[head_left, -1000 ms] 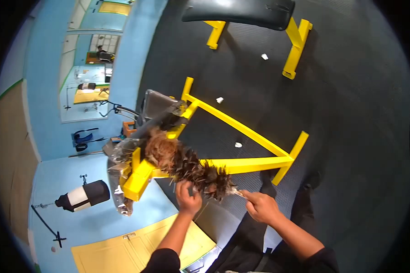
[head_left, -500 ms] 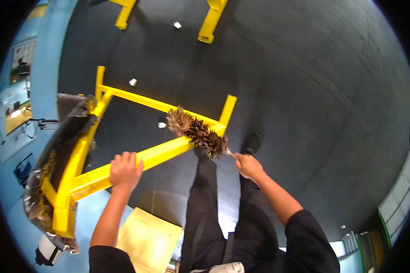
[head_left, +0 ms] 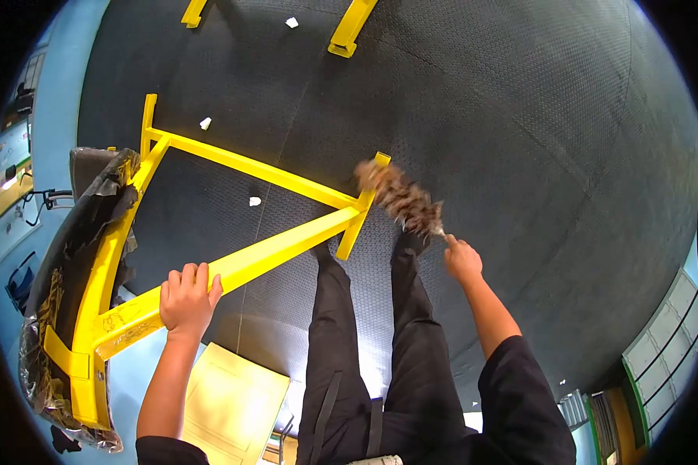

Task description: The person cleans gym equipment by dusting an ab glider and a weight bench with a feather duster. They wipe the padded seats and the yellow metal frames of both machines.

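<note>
A yellow metal frame (head_left: 264, 253) lies across the left half of the view, with a dark padded part (head_left: 68, 287) wrapped in torn plastic at its left side. My left hand (head_left: 188, 301) is closed round the frame's lower beam. In my right hand (head_left: 463, 260) is the handle of a brown feather duster (head_left: 402, 200). The duster's feathers are blurred and overlap the end of the frame near its short crossbar.
Small white scraps (head_left: 255, 201) lie on the black textured floor (head_left: 535, 194). More yellow legs (head_left: 352, 29) stand at the top. A pale yellow cabinet (head_left: 233, 403) is at the bottom left, and my legs are at the bottom centre.
The duster and my right hand have moved right and slightly up, off the beam toward the frame's end. The frame appears shifted left in view, with my left hand still on it.
</note>
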{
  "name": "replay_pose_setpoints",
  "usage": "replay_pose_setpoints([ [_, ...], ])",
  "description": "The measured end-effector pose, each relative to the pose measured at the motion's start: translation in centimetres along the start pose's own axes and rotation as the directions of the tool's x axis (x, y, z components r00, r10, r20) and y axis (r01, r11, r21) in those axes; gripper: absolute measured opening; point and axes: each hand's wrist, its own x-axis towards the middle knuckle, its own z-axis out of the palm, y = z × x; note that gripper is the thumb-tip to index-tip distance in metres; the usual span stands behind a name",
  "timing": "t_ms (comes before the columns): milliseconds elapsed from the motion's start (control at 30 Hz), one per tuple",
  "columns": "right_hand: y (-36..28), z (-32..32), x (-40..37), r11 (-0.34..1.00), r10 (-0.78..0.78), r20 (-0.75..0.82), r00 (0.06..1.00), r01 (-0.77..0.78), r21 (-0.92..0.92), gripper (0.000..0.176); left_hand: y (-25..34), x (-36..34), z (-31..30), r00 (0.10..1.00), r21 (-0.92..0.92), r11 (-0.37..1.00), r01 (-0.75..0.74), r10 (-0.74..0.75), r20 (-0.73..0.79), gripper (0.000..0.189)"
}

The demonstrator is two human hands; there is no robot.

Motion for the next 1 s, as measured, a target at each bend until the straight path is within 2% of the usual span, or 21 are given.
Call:
replay_pose_setpoints([
  [100, 1.0, -0.4, -0.6, 0.995, 0.062, -0.093, 0.994, -0.054, 0.085, 0.037, -0.1, -0.3, 0.2, 1.000, -0.008, 1.000, -0.001, 0.001, -0.013, 0.026],
  [167, 1.9, -1.0, -0.9, 0.992, -0.057, 0.093, 0.994, 0.067, -0.105, 0.042, -0.2, -0.1, 0.2, 0.999, -0.010, 1.000, -0.016, 0.016, -0.032, 0.026],
  [200, 1.7, -0.9, -1.0, 0.992, -0.053, 0.092, 0.994, 0.063, -0.106, 0.042, -0.2, -0.1, 0.2, 1.000, -0.012, 1.000, -0.007, 0.007, -0.017, 0.026],
  [267, 0.7, -0.5, -0.6, 0.990, 0.114, -0.113, 0.987, -0.104, 0.094, 0.043, 0.0, -0.2, 0.1, 1.000, -0.016, 1.000, 0.012, -0.012, 0.007, 0.026],
  [300, 0.1, -0.6, -0.2, 0.991, 0.107, -0.111, 0.988, -0.098, 0.088, 0.043, 0.0, -0.1, 0.1, 1.000, -0.013, 1.000, 0.011, -0.011, 0.020, 0.026],
  [367, -1.4, -1.3, 1.4, 0.999, -0.033, 0.063, 0.998, 0.033, -0.008, 0.041, -0.1, -0.1, 0.2, 0.999, -0.002, 1.000, 0.028, -0.028, 0.032, 0.026],
  [433, -5.5, -3.6, 2.5, 0.996, -0.080, 0.098, 0.992, 0.084, -0.040, 0.040, -0.2, -0.1, 0.4, 1.000, -0.022, 1.000, 0.015, -0.015, -0.017, 0.026],
  [533, -11.4, -5.9, 4.0, 0.978, -0.151, 0.175, 0.973, 0.173, -0.116, 0.036, -0.3, -0.5, 0.5, 0.997, -0.065, 0.997, 0.039, -0.035, 0.070, 0.027],
  [600, -13.9, -7.5, 5.7, 0.967, -0.175, 0.192, 0.966, 0.205, -0.152, 0.034, -0.4, -0.5, 0.5, 0.998, -0.065, 0.997, 0.042, -0.038, 0.051, 0.028],
  [667, -15.6, -8.7, 7.6, 0.957, -0.076, 0.176, 0.981, 0.121, -0.264, 0.029, -0.5, -0.4, 0.6, 0.999, -0.067, 0.997, 0.036, -0.034, 0.033, 0.028],
  [700, -16.4, -9.1, 8.5, 0.967, -0.047, 0.117, 0.992, 0.075, -0.242, 0.026, -0.5, -0.5, 0.6, 0.999, -0.067, 0.997, 0.036, -0.034, 0.036, 0.028],
  [867, -16.5, -10.4, 9.0, 0.936, -0.115, 0.200, 0.973, 0.174, -0.306, 0.027, -0.5, -0.5, 0.6, 0.999, -0.070, 0.996, 0.053, -0.052, 0.011, 0.027],
  [1000, -16.2, -10.9, 6.7, 0.975, -0.085, 0.107, 0.991, 0.104, -0.196, 0.030, -0.7, -0.4, 0.7, 0.998, -0.063, 0.996, 0.065, -0.065, -0.003, 0.026],
])
